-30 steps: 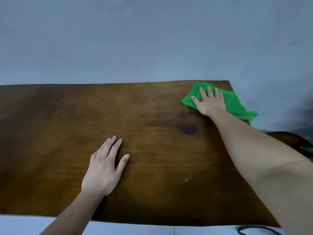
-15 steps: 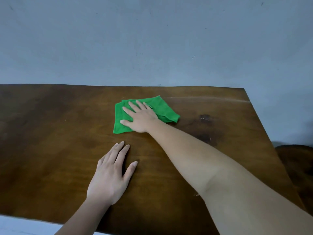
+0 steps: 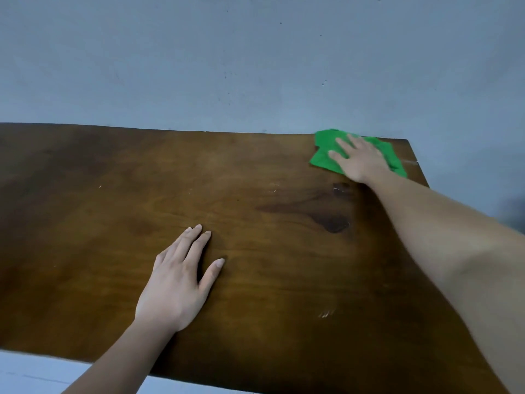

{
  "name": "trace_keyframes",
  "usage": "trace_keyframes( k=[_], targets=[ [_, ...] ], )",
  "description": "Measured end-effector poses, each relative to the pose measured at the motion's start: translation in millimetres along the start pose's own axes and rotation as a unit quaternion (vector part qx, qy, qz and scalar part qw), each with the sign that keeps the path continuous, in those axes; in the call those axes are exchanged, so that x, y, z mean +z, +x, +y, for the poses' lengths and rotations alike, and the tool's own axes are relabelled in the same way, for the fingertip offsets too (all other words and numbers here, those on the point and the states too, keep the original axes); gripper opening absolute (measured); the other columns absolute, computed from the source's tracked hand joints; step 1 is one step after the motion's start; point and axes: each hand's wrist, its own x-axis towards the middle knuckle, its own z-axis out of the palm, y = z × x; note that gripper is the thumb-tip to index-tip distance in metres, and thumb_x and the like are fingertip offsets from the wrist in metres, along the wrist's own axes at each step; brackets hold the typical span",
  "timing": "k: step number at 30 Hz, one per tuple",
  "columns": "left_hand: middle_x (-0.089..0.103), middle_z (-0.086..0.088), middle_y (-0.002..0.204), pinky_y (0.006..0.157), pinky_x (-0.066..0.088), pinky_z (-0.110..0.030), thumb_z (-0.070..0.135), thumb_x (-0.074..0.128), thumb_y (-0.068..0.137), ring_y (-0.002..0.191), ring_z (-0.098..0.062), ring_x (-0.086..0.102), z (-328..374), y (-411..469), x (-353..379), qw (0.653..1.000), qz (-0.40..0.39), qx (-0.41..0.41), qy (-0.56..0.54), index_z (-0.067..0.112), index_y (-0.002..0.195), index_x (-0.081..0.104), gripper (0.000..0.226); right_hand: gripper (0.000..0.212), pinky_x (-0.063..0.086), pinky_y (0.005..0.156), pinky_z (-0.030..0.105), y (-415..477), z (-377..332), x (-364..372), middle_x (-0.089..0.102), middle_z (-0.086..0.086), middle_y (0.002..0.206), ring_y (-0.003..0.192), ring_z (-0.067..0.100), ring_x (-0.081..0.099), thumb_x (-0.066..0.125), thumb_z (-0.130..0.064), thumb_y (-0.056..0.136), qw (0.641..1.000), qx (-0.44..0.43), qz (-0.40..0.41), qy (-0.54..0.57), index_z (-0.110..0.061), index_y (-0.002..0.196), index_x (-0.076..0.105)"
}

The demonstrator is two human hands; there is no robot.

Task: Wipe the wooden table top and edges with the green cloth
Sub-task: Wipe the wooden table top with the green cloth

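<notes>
Our right grip point(image 3: 360, 160) lies flat, fingers straight and spread, pressing down on the green cloth point(image 3: 324, 160) without curling round it. The cloth sits rumpled under the palm at the far right corner of the wooden worktop point(image 3: 85, 223), reaching its back edge by the grey wall point(image 3: 255, 66). Our left grip point(image 3: 176, 282) rests flat nearer us, fingers straight, holding nothing, well apart from the cloth. A dark knot point(image 3: 331, 221) marks the wood between them.
</notes>
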Motion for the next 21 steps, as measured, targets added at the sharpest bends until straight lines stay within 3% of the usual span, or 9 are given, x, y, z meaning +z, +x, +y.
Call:
trace_keyframes(
  k=[4,8,14,21],
  targets=[
    [0.019,0.015,0.18,0.135,0.019,-0.041,0.086,0.012,0.102,0.167,-0.008,0.011,1.1,-0.3,0.1,1.0,0.002,0.003,-0.002,0.038,0.172,0.026,0.087,0.08,0.002,0.138,0.05,-19.2,72.8,-4.2,0.001,-0.001,0.186,0.171,0.024,0.0,0.014,-0.077,0.108,0.995,0.102,0.004,0.015,-0.037,0.176,0.01],
    [0.021,0.014,0.18,0.135,0.02,-0.044,0.087,0.011,0.101,0.168,-0.009,0.012,1.8,-0.5,0.0,1.0,0.002,0.004,0.0,0.037,0.172,0.026,0.089,0.078,0.0,0.138,0.049,-33.5,66.8,0.6,-0.004,0.0,0.185,0.171,0.027,-0.004,0.012,-0.072,0.109,0.99,0.138,-0.003,0.023,-0.035,0.177,0.005],
    [0.02,0.011,0.18,0.136,0.02,-0.047,0.089,0.006,0.099,0.168,-0.013,0.013,2.4,0.9,-1.2,1.0,-0.004,0.007,0.004,0.036,0.172,0.026,0.093,0.085,-0.001,0.137,0.052,-82.1,5.5,16.5,-0.007,0.001,0.184,0.171,0.03,-0.007,0.0,-0.081,0.104,0.999,0.037,-0.007,-0.015,-0.036,0.176,-0.002],
    [0.021,0.009,0.18,0.134,0.017,-0.047,0.089,0.006,0.099,0.168,-0.016,0.014,1.3,0.0,-0.7,1.0,-0.005,0.006,-0.003,0.036,0.173,0.024,0.092,0.083,-0.003,0.138,0.05,-158.9,-86.6,41.0,-0.013,-0.006,0.183,0.17,0.023,-0.014,-0.001,-0.084,0.103,0.996,-0.086,-0.027,-0.025,-0.043,0.174,-0.005]
  ],
)
